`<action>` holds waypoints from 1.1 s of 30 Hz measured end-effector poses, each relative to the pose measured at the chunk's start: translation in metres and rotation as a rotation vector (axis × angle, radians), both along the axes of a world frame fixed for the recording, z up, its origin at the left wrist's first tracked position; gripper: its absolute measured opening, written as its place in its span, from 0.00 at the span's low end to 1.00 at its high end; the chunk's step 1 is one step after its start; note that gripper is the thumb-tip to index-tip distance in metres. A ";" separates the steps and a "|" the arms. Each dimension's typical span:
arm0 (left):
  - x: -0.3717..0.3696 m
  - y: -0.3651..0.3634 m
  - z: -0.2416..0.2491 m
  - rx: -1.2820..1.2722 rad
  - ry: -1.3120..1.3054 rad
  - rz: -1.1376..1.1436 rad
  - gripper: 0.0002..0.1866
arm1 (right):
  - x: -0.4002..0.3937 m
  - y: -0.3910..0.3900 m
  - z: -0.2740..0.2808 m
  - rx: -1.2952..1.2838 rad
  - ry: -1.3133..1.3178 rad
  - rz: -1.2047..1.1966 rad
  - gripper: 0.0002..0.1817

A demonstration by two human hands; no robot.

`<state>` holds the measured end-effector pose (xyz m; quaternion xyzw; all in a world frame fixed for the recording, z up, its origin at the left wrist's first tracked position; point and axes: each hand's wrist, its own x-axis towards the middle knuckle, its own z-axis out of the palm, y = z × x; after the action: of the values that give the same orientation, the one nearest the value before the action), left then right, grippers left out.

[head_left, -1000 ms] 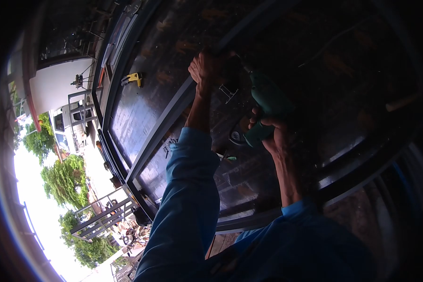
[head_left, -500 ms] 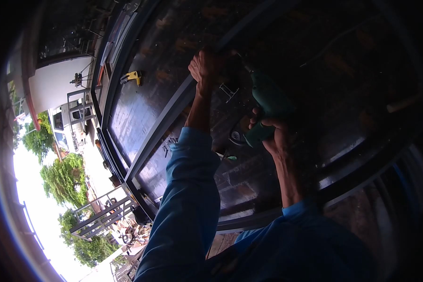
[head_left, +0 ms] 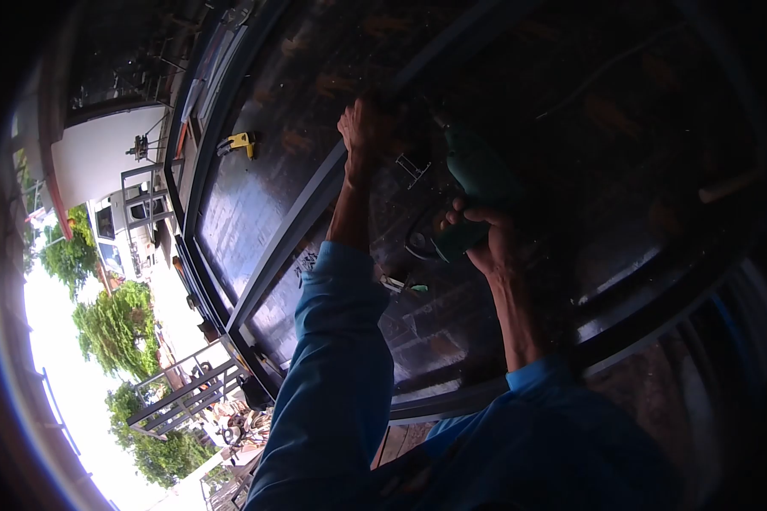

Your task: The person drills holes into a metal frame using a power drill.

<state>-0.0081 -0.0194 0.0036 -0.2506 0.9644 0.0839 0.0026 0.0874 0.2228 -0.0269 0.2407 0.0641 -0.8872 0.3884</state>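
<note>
My left hand [head_left: 365, 129] is closed around a long grey metal bar [head_left: 294, 220] that crosses the dark work surface [head_left: 256, 192] diagonally. My right hand [head_left: 488, 232] grips the handle of a green power drill [head_left: 475, 166]. The drill's front end points up and left, close to the bar just right of my left hand; deep shadow hides whether its tip touches. Between the hands lies a small pale metal bracket-like piece [head_left: 413, 170]. Small dark fasteners [head_left: 307, 260] lie beside my left sleeve, and a small green-ended tool [head_left: 405, 285] rests below the drill.
A yellow-and-black tool [head_left: 240, 143] lies toward the far left of the surface. A pale cylindrical handle [head_left: 728, 187] is at the right, in shadow. Dark frame rails [head_left: 194, 170] border the surface. Outside stand metal frames [head_left: 183, 392] and a white vehicle [head_left: 111, 226].
The drill and my right hand have shifted slightly left. My left hand stays on the bar, having moved a little left with its forearm.
</note>
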 end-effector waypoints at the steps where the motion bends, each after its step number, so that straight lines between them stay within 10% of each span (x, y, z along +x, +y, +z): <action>1: 0.001 -0.003 -0.004 0.002 -0.005 0.001 0.22 | 0.001 0.001 0.000 0.002 -0.005 0.001 0.17; 33: 0.001 0.009 0.008 0.010 -0.006 -0.022 0.23 | -0.006 -0.022 -0.005 0.066 0.067 0.014 0.15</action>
<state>-0.0075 -0.0101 0.0113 -0.2401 0.9667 0.0879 0.0074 0.0816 0.2008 -0.0315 0.2232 0.1078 -0.8895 0.3839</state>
